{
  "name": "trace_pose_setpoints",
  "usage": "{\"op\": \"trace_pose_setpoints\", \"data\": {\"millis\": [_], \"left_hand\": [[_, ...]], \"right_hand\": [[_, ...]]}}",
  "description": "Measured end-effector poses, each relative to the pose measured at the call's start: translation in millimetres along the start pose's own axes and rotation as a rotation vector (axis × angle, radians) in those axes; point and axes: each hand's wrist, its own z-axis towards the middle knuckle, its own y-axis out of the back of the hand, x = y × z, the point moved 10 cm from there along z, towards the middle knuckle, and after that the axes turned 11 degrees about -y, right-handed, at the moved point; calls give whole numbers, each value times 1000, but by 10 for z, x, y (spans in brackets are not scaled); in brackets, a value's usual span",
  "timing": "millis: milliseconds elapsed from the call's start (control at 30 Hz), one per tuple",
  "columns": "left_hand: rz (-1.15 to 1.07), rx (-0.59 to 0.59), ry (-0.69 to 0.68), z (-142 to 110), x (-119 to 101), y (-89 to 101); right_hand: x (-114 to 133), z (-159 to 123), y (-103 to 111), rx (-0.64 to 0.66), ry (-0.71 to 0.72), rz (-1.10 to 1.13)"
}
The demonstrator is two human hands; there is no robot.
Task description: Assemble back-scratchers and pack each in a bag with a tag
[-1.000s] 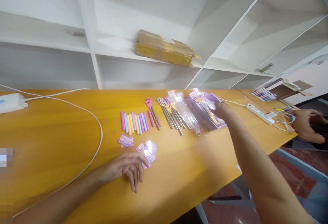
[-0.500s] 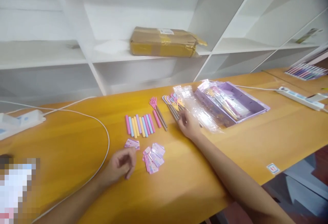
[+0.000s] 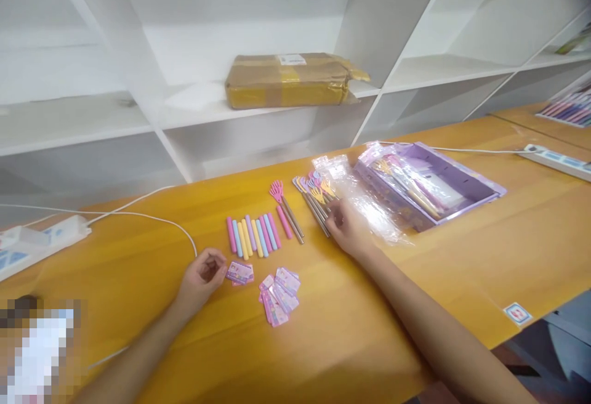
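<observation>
Beside a small stack of printed cards [image 3: 240, 273], my left hand [image 3: 203, 274] is loosely curled, with a gap between thumb and fingers and nothing visible in it. My right hand [image 3: 348, 225] closes its fingers at the metal rods of a bunch of back scratchers [image 3: 314, 197] with small coloured hand-shaped heads; its grip is partly hidden. To their left lie pink back scratchers [image 3: 287, 210] with a pink handle tube [image 3: 284, 222] alongside. A row of pastel handle tubes [image 3: 253, 236] sits above the cards. More cards [image 3: 279, 296] are fanned out nearer me.
Clear plastic bags [image 3: 369, 207] lie right of my right hand, against a purple box [image 3: 475, 197] holding bagged back scratchers. Power strips [image 3: 46, 244] and white cables lie at both sides. A taped carton [image 3: 290, 80] rests on the white shelf behind the table.
My left hand has moved up and left, to the left side of the small card stack. My right hand stays at the back scratchers. The view has shifted slightly.
</observation>
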Motion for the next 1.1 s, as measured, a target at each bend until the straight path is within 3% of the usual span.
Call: {"op": "trace_pose_setpoints", "data": {"millis": [200, 300, 467, 767, 900, 1100], "left_hand": [[-27, 66, -15, -41, 52, -87], [-13, 115, -1, -77, 110, -131], [72, 96, -35, -73, 94, -93], [384, -18, -211, 56, -191, 12], [545, 52, -219, 38, -167, -62], [895, 260, -368, -80, -235, -305]], "right_hand": [[419, -188, -109, 61, 243, -30], [523, -246, -115, 71, 277, -45], [577, -307, -278, 130, 248, -112], [621, -398, -618, 131, 236, -239], [513, -339, -636, 134, 137, -269], [478, -279, -694, 290, 77, -147]]}}
